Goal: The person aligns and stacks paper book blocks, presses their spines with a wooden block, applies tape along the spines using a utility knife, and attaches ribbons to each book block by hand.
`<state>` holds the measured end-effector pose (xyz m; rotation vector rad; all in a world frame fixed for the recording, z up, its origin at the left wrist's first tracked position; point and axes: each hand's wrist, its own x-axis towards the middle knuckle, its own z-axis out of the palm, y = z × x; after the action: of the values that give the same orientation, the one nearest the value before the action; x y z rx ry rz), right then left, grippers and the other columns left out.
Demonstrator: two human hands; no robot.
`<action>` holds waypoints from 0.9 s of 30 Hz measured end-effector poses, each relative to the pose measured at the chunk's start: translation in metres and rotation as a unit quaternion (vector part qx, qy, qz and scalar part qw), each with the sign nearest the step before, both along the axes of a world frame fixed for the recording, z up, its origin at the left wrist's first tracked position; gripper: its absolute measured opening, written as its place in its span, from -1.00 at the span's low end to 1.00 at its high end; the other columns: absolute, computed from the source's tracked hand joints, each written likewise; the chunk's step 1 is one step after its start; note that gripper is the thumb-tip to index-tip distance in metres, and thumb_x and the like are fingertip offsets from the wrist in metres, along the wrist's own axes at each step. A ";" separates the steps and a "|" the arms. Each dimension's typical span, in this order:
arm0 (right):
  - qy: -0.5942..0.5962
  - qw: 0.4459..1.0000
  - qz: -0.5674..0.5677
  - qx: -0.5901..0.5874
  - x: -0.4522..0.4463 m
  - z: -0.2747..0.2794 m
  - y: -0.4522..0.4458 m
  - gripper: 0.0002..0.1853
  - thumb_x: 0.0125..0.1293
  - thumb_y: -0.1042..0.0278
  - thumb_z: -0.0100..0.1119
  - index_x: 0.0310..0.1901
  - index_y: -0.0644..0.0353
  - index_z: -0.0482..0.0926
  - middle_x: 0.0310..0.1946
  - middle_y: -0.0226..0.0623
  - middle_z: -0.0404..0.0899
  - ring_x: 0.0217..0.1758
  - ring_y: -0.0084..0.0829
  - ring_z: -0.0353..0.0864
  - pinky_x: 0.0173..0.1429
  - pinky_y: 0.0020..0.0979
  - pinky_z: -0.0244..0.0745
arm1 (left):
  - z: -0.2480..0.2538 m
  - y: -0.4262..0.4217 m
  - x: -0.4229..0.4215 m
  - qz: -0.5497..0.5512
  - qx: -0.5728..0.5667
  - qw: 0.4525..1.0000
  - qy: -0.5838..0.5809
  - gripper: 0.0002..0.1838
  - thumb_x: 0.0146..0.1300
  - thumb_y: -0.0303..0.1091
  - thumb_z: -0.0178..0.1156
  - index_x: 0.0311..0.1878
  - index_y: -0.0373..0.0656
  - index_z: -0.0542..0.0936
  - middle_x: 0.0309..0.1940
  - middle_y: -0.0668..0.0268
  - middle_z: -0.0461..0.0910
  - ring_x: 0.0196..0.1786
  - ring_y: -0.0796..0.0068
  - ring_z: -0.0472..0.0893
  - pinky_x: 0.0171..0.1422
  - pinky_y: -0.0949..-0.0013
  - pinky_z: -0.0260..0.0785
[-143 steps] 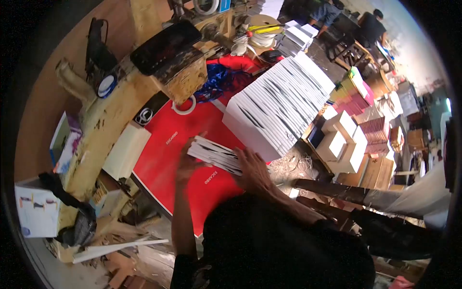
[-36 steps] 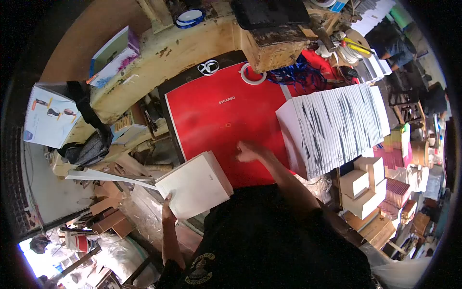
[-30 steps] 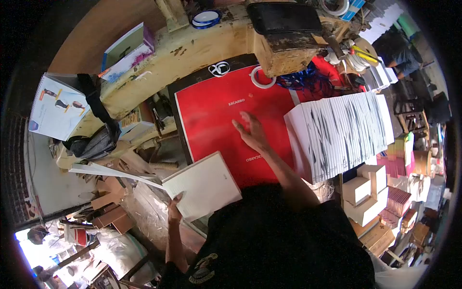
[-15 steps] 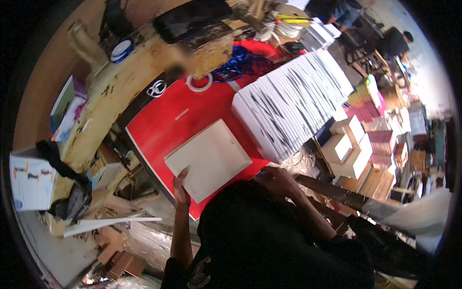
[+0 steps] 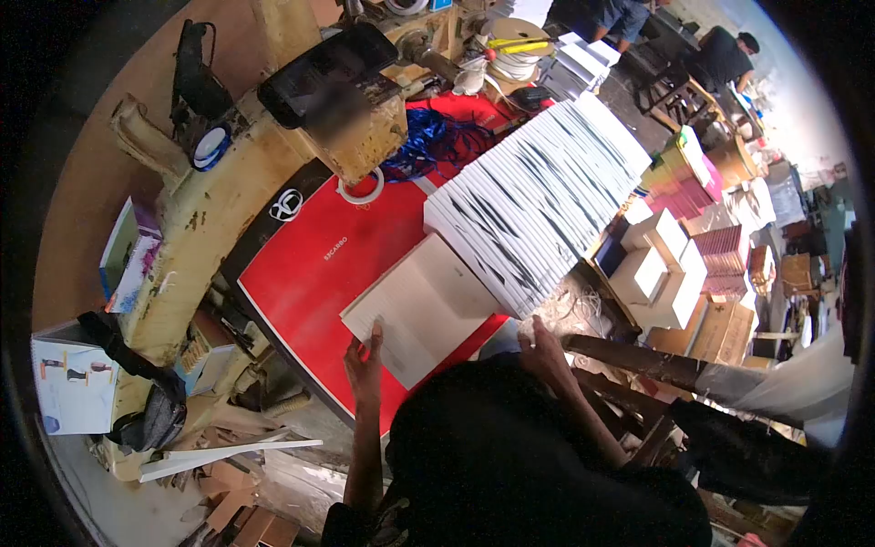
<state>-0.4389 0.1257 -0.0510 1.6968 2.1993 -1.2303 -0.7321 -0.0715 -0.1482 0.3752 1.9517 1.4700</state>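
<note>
A cream-paged book (image 5: 424, 305) lies open over the red sheet (image 5: 305, 264), its upper right side close to the long row of white booklets (image 5: 538, 201). My left hand (image 5: 365, 363) grips the book's lower left edge, thumb on the page. To the right of the book, my right hand (image 5: 544, 351) is closed beside a pale bluish piece (image 5: 501, 337), partly hidden by my head; what its fingers hold is too small to make out.
A tape roll (image 5: 362, 186), blue ribbons (image 5: 437, 141) and a black phone-like slab (image 5: 326, 73) are at the back. White boxes (image 5: 652, 273) stand to the right. A dark bar (image 5: 638, 360) runs beside my right arm. Two people are far off at upper right.
The book, flat under my left hand half a second ago, has shifted right toward the booklet row and now shows an open spread. My right hand has moved slightly right; the view has also shifted.
</note>
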 end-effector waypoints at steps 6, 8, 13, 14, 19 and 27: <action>0.050 0.984 -0.136 0.107 0.028 -0.024 0.001 -0.36 0.38 0.12 0.25 0.37 0.31 0.34 0.16 0.37 0.53 0.28 0.19 0.55 0.32 -0.02 0.45 | 0.125 0.081 -0.009 0.109 -0.030 0.912 0.394 -0.42 0.31 -0.09 0.39 0.18 -0.39 0.55 0.11 -0.03 0.61 0.18 0.06 0.59 0.33 0.02 0.40; 0.045 0.984 -0.143 0.096 0.034 -0.010 0.005 -0.38 0.36 0.14 0.27 0.35 0.30 0.38 0.15 0.36 0.54 0.26 0.19 0.56 0.30 -0.04 0.46 | 0.139 0.117 -0.024 -0.019 0.042 0.957 0.285 -0.46 0.34 -0.15 0.37 0.21 -0.35 0.54 0.15 -0.01 0.60 0.24 0.10 0.58 0.38 0.08 0.38; 0.077 0.928 -0.121 0.343 0.032 0.031 0.052 -0.55 0.31 0.30 0.31 0.18 0.30 0.53 0.02 0.12 0.65 0.12 0.01 0.66 0.22 -0.10 0.52 | 0.158 0.200 -0.028 -0.116 0.110 0.968 0.193 -0.53 0.35 -0.23 0.34 0.22 -0.28 0.56 0.15 0.03 0.63 0.24 0.22 0.60 0.36 0.20 0.41; 0.131 0.916 -0.121 0.359 0.024 0.051 0.070 -0.59 0.30 0.34 0.32 0.14 0.30 0.56 -0.02 0.07 0.67 0.10 -0.01 0.67 0.21 -0.14 0.53 | 0.171 0.209 -0.023 -0.143 0.132 0.941 0.276 -0.54 0.37 -0.23 0.32 0.23 -0.28 0.55 0.15 0.06 0.63 0.24 0.25 0.60 0.34 0.23 0.41; 0.266 0.871 0.014 0.412 -0.037 0.124 0.187 -0.72 0.33 0.38 0.33 0.01 0.30 0.59 -0.16 0.05 0.73 -0.06 -0.05 0.75 0.03 -0.19 0.63 | 0.317 0.213 0.035 -0.301 0.350 0.859 0.224 -0.47 0.40 -0.08 0.07 0.23 -0.32 0.54 0.13 0.06 0.64 0.12 0.32 0.65 0.20 0.30 0.45; 0.377 0.860 0.160 0.303 -0.171 0.192 0.297 -0.77 0.29 0.40 0.40 -0.09 0.31 0.66 -0.21 -0.08 0.75 -0.17 -0.33 0.78 -0.11 -0.37 0.65 | 0.408 0.243 0.121 -0.293 0.653 0.696 0.060 0.10 0.35 0.41 -0.61 0.22 -0.53 0.53 0.24 -0.25 0.50 0.27 -0.07 0.54 0.36 0.04 0.37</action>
<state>-0.6099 0.4225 0.1406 0.9205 3.4561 -1.3390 -0.6111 0.1715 0.2596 1.5393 0.3530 2.0995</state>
